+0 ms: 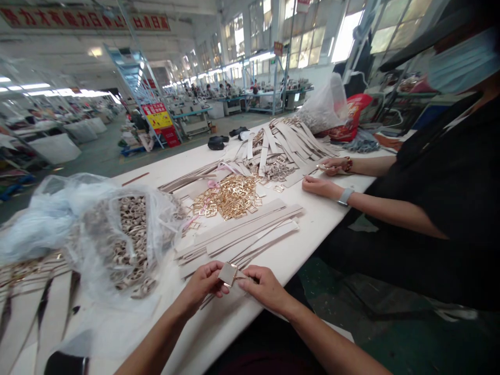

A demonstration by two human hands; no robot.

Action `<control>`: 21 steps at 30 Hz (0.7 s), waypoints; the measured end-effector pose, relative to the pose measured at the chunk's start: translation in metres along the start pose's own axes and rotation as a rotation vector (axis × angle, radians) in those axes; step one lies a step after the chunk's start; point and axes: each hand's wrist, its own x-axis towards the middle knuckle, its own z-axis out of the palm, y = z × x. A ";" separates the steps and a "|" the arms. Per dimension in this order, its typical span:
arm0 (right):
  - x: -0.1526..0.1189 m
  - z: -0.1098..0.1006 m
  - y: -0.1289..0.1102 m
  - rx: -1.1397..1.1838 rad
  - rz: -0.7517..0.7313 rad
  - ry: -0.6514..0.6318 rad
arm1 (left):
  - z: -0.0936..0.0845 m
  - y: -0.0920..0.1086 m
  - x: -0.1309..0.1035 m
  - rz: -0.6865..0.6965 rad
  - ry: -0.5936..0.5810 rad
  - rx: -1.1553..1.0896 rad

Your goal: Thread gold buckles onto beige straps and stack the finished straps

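My left hand [205,284] grips a gold-edged buckle [228,274] with beige strap material across its face. On the other side my right hand [263,286] pinches the beige strap [241,275] that runs from the buckle. Both hands are close together over the near edge of the white table [312,229]. Just beyond them lie flat stacks of beige strips [242,234]. Farther back is a heap of gold buckles [236,197].
A clear plastic bag of beige loops [133,234] stands at the left, near more straps [50,307]. A masked co-worker [422,192] works at the right, beside a large strap pile [285,140]. A dark object [66,363] lies bottom left.
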 end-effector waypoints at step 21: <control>0.006 0.004 0.013 0.083 0.165 0.081 | 0.016 -0.011 0.008 0.080 0.018 0.076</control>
